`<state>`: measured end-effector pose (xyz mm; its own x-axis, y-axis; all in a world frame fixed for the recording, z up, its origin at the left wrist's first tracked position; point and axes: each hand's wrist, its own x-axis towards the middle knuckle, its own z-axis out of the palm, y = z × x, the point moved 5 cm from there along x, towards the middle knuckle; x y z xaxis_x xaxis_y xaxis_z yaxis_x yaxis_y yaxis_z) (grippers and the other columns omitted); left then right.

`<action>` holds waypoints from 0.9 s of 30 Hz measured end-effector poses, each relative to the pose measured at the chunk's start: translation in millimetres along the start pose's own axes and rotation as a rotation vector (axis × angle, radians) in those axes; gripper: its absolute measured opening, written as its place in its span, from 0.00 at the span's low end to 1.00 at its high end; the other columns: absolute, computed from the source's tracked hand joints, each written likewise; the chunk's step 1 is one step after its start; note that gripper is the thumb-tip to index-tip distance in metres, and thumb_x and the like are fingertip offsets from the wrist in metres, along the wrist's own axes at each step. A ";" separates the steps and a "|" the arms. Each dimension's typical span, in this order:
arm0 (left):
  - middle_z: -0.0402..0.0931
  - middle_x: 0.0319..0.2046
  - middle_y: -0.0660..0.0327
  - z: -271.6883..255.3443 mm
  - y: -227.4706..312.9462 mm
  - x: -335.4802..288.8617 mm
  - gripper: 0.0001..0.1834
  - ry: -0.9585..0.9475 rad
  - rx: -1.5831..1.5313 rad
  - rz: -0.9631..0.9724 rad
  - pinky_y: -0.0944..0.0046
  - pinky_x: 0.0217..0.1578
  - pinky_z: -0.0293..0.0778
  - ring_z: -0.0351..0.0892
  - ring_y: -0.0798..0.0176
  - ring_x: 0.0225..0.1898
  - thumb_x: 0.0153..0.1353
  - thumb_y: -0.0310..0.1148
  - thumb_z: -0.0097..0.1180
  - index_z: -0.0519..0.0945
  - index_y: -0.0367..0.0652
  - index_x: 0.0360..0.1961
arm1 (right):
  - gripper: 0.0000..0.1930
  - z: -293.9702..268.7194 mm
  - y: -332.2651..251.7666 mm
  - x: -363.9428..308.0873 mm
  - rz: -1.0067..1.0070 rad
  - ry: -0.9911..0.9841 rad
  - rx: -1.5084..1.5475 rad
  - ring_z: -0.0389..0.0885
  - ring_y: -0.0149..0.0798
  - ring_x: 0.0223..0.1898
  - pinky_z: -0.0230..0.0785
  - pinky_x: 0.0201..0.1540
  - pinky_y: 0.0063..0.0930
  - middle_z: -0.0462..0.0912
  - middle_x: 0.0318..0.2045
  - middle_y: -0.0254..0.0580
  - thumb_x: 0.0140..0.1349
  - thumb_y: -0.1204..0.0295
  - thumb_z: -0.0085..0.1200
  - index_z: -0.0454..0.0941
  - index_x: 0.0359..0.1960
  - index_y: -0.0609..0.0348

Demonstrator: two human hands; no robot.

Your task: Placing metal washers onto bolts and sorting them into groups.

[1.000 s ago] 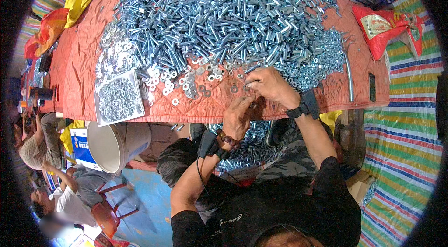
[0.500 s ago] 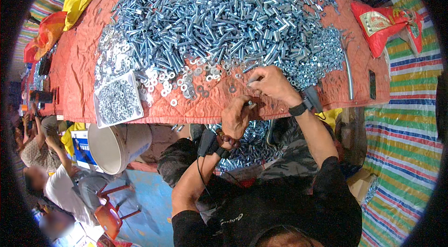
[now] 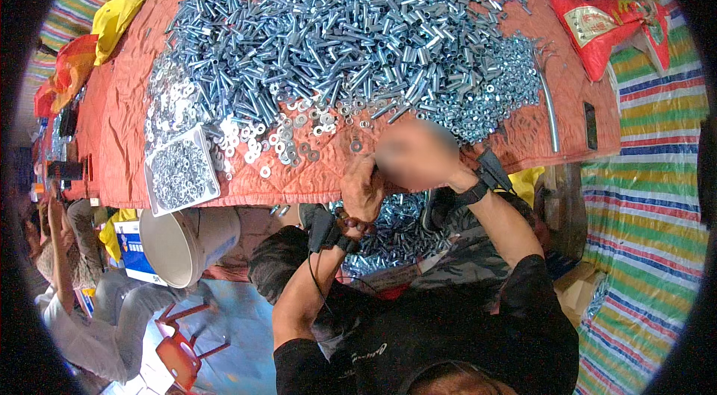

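My left hand (image 3: 362,190) is at the near edge of the table with its fingers curled closed; what they hold is hidden. Right beside it, my right hand (image 3: 417,156) reaches over the table edge, its fingers smeared so that their pose does not show. Beyond both hands spreads a big heap of metal sleeves (image 3: 321,29). Flat washers (image 3: 284,142) lie loose left of my hands, and small nuts (image 3: 485,107) are piled to the right. In my lap, below the hands, is another mass of metal pieces (image 3: 407,231).
A white tray (image 3: 155,186) of small rings stands at the table's near left, above a pale bucket (image 3: 160,246). A metal rod (image 3: 550,111) and a red bag (image 3: 597,29) are on the right. Another person (image 3: 82,320) sits at the far left by a red stool (image 3: 178,358).
My right hand has come down and left, close against my left hand. My left hand has shifted slightly left. The person at the left has changed posture.
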<state>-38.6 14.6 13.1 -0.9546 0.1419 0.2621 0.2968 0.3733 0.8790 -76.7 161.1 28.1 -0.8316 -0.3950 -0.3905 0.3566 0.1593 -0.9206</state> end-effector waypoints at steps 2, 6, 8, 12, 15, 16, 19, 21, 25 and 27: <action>0.78 0.34 0.50 1.9 0.4 0.3 0.13 0.007 -0.008 -0.009 0.55 0.35 0.75 0.80 0.44 0.35 0.51 0.18 0.57 0.78 0.38 0.40 | 0.09 -11.0 -4.5 -3.5 -0.039 0.140 -0.118 0.79 0.27 0.20 0.72 0.23 0.21 0.81 0.26 0.38 0.61 0.71 0.60 0.80 0.34 0.67; 0.78 0.34 0.52 -1.0 6.4 2.9 0.12 0.022 -0.014 0.018 0.56 0.35 0.75 0.80 0.45 0.35 0.51 0.18 0.57 0.78 0.38 0.38 | 0.07 -60.4 -21.0 -18.1 -0.172 0.514 -0.479 0.78 0.25 0.22 0.71 0.25 0.24 0.81 0.22 0.34 0.60 0.72 0.58 0.81 0.32 0.64; 0.78 0.34 0.52 -1.8 5.4 3.4 0.11 0.031 -0.019 0.015 0.56 0.35 0.75 0.80 0.46 0.35 0.51 0.18 0.57 0.78 0.38 0.38 | 0.09 -77.2 -26.3 -29.2 -0.205 0.610 -0.652 0.82 0.46 0.31 0.72 0.36 0.35 0.83 0.28 0.45 0.55 0.67 0.59 0.83 0.30 0.60; 0.77 0.33 0.53 -1.6 8.2 6.5 0.09 0.012 -0.042 0.002 0.56 0.34 0.74 0.80 0.47 0.34 0.52 0.18 0.57 0.78 0.38 0.35 | 0.07 -86.5 -28.0 -40.4 -0.317 0.622 -0.847 0.79 0.51 0.33 0.71 0.37 0.41 0.81 0.28 0.47 0.54 0.67 0.59 0.83 0.30 0.57; 0.77 0.32 0.53 -0.4 8.8 8.0 0.08 0.006 -0.054 0.003 0.56 0.34 0.74 0.79 0.47 0.34 0.52 0.18 0.57 0.78 0.38 0.35 | 0.07 -77.8 -21.7 -35.1 -0.303 0.620 -0.941 0.79 0.51 0.32 0.71 0.36 0.44 0.79 0.27 0.47 0.55 0.67 0.59 0.82 0.30 0.55; 0.77 0.32 0.53 -0.5 8.1 8.5 0.08 0.001 -0.069 -0.007 0.56 0.34 0.74 0.79 0.47 0.33 0.53 0.18 0.57 0.78 0.39 0.35 | 0.07 -74.1 -21.3 -33.3 -0.281 0.609 -0.987 0.79 0.52 0.33 0.71 0.35 0.45 0.78 0.28 0.48 0.56 0.67 0.58 0.82 0.29 0.55; 0.77 0.32 0.53 0.8 7.0 9.1 0.08 -0.003 -0.022 0.005 0.56 0.34 0.74 0.78 0.47 0.33 0.53 0.18 0.57 0.77 0.38 0.35 | 0.07 -65.0 -17.5 -28.3 -0.249 0.607 -1.055 0.78 0.51 0.31 0.69 0.33 0.44 0.76 0.26 0.47 0.54 0.68 0.62 0.82 0.29 0.58; 0.77 0.32 0.53 1.9 5.4 9.5 0.08 -0.002 -0.027 0.023 0.56 0.34 0.73 0.78 0.47 0.33 0.53 0.19 0.57 0.78 0.38 0.35 | 0.09 -58.3 -12.0 -25.8 -0.229 0.567 -1.119 0.79 0.51 0.31 0.69 0.33 0.45 0.75 0.27 0.47 0.54 0.66 0.62 0.80 0.29 0.58; 0.77 0.32 0.52 0.7 5.2 6.9 0.06 0.008 0.012 0.004 0.56 0.33 0.73 0.78 0.47 0.32 0.54 0.23 0.58 0.78 0.38 0.35 | 0.10 -49.2 -4.0 -25.5 -0.148 0.550 -1.208 0.78 0.54 0.33 0.68 0.34 0.48 0.76 0.30 0.48 0.55 0.67 0.60 0.77 0.32 0.60; 0.78 0.32 0.52 2.4 5.2 7.8 0.06 -0.008 0.000 0.015 0.56 0.34 0.73 0.78 0.46 0.32 0.54 0.24 0.58 0.78 0.38 0.35 | 0.10 -46.4 -4.2 -27.1 -0.215 0.545 -1.200 0.78 0.54 0.34 0.68 0.34 0.50 0.76 0.32 0.49 0.55 0.68 0.60 0.77 0.34 0.60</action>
<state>-44.5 19.8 18.7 -0.9496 0.1552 0.2723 0.3114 0.3706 0.8750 -75.4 213.1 42.1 -0.9867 -0.1476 0.0682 -0.1612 0.9429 -0.2915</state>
